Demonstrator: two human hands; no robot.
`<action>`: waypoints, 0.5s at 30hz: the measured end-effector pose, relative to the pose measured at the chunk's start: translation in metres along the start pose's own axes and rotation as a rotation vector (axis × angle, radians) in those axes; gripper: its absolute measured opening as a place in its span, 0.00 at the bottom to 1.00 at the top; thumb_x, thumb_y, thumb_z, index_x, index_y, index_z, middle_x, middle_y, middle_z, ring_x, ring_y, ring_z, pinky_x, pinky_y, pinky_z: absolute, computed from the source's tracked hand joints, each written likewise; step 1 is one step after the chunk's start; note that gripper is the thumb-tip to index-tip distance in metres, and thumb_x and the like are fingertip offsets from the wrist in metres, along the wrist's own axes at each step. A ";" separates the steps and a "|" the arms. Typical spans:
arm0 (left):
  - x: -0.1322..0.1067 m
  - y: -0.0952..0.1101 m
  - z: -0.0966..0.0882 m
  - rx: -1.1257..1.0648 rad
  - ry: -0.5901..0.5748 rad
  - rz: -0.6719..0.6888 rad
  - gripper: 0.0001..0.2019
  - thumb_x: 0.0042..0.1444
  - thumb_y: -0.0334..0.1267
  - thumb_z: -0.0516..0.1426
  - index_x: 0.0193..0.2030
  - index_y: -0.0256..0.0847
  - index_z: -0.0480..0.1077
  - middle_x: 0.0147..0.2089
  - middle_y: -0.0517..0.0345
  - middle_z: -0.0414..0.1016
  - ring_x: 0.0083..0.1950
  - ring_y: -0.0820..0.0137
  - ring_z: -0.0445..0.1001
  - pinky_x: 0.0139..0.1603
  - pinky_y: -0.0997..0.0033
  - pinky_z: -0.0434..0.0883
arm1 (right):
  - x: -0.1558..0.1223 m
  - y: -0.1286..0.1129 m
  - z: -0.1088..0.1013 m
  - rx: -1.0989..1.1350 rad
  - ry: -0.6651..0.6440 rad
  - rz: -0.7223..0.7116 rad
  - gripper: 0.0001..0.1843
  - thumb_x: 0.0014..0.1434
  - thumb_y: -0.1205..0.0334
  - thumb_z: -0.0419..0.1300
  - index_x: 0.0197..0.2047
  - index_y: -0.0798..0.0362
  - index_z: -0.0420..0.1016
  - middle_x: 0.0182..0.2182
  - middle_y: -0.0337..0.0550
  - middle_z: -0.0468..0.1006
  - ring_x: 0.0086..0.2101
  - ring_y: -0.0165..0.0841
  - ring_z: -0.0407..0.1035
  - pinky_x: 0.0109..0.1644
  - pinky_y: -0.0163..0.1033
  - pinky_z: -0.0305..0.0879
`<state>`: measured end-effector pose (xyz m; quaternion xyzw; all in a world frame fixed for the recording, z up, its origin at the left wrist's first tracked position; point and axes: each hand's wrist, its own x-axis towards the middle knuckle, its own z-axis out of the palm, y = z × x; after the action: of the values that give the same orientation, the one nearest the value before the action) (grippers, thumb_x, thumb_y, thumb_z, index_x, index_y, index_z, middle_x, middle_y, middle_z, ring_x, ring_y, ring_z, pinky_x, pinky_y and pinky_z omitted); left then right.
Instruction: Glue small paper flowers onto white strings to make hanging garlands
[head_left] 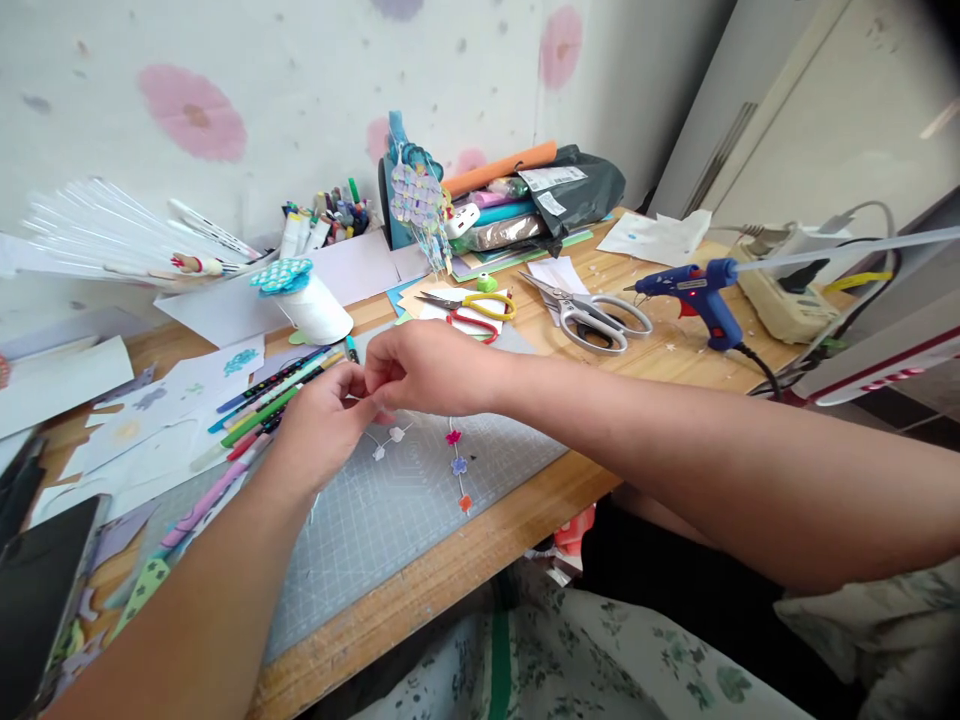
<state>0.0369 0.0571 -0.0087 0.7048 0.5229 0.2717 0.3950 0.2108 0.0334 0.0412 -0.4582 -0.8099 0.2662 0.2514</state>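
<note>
My left hand (328, 420) and my right hand (431, 370) meet above the grey cutting mat (375, 535), thumbs and fingers pinched together at the tips. A thin white string with small flowers (459, 465) runs out from under my right hand, bearing a magenta, a violet and an orange flower. Beside it, near my left fingertips, another stretch of string carries small white flowers (396, 434). The string leads up into both pinches, but the spot where the fingertips meet is hidden. Colored pens (262, 410) lie just left of my left hand.
Yellow-handled scissors (491, 305) and grey-handled scissors (592, 310) lie beyond my right forearm. A blue glue gun (701, 300) stands near a power strip (787, 285), its cord trailing along the edge. A white roll (321, 312) stands behind the pens. A phone (52, 590) lies at the left.
</note>
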 end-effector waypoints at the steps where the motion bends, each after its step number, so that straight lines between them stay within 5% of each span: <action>1: 0.000 -0.001 -0.001 -0.007 -0.002 0.003 0.10 0.50 0.40 0.62 0.35 0.40 0.66 0.31 0.62 0.74 0.31 0.70 0.74 0.35 0.71 0.67 | 0.000 -0.002 0.000 0.004 -0.011 0.002 0.02 0.50 0.71 0.61 0.28 0.55 0.74 0.24 0.35 0.75 0.27 0.27 0.65 0.28 0.33 0.54; 15: 0.000 0.000 -0.001 -0.026 0.021 0.012 0.09 0.45 0.41 0.63 0.32 0.39 0.70 0.32 0.61 0.76 0.34 0.70 0.70 0.35 0.72 0.65 | 0.003 -0.003 -0.001 -0.001 0.002 -0.002 0.05 0.49 0.71 0.61 0.32 0.56 0.75 0.28 0.37 0.76 0.28 0.26 0.65 0.29 0.31 0.55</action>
<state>0.0364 0.0576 -0.0078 0.6997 0.5192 0.2883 0.3971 0.2079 0.0348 0.0445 -0.4576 -0.8104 0.2651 0.2522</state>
